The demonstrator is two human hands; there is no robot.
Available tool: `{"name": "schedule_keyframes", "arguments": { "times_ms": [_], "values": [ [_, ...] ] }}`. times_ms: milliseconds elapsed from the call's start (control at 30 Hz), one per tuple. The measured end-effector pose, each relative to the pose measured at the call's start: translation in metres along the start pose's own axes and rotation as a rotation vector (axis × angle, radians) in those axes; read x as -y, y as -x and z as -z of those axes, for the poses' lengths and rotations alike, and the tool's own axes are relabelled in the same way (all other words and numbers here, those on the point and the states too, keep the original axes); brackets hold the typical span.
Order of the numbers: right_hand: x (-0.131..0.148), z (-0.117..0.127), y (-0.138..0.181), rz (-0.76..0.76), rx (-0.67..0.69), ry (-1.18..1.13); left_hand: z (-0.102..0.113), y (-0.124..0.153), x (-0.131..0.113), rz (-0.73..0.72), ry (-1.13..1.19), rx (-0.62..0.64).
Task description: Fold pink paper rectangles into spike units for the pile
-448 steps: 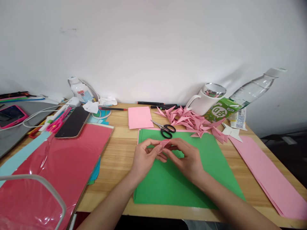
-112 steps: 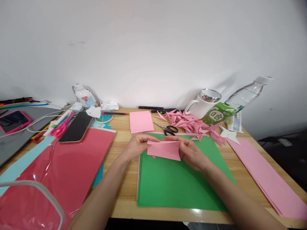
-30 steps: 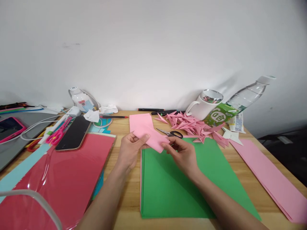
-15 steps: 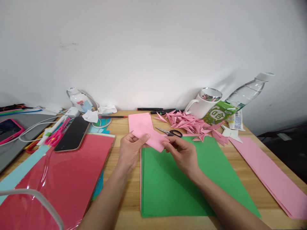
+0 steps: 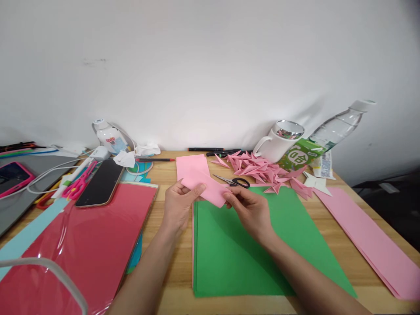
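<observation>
A small pink sheet of paper (image 5: 211,189) is held up between both hands, tilted down to the right. My left hand (image 5: 180,199) pinches its left part, thumb on top. At its right end, my right hand (image 5: 247,208) grips the edge between thumb and fingers. Behind it lies a pink paper stack (image 5: 192,164). Beneath the hands is a large stack of green sheets (image 5: 256,253), with pink showing along its left edge. Black-handled scissors (image 5: 240,182) rest just beyond the right hand, beside a heap of folded pink paper pieces (image 5: 259,168).
At the back right stand a white mug (image 5: 278,142), a green box (image 5: 300,153) and a leaning clear bottle (image 5: 343,124). Long pink strips (image 5: 370,245) lie at the right. On the left are red sheets in plastic (image 5: 88,245), a phone (image 5: 100,183), pink scissors (image 5: 78,181) and cables.
Almost nothing differs. Both hands keep the same grip on the pink paper, and the view has shifted only very slightly.
</observation>
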State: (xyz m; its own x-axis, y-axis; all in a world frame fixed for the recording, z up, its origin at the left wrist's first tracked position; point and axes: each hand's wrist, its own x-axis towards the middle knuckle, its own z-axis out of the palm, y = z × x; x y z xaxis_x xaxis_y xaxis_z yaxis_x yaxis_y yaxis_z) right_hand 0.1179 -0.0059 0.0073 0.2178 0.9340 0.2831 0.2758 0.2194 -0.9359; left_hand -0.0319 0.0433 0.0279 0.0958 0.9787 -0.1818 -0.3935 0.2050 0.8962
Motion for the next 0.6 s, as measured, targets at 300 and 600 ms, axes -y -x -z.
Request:
{"name": "schedule_keyframes", "arguments": {
  "times_ms": [300, 600],
  "values": [
    [-0.0022, -0.0006, 0.0000, 0.009, -0.002, 0.004, -0.0002, -0.0001, 0.0009, -0.007, 0.015, -0.008],
    [0.0025, 0.0001, 0.0000, 0.062, -0.024, 0.057, 0.0007, -0.0009, 0.0028, -0.029, 0.041, 0.017]
  ]
}}
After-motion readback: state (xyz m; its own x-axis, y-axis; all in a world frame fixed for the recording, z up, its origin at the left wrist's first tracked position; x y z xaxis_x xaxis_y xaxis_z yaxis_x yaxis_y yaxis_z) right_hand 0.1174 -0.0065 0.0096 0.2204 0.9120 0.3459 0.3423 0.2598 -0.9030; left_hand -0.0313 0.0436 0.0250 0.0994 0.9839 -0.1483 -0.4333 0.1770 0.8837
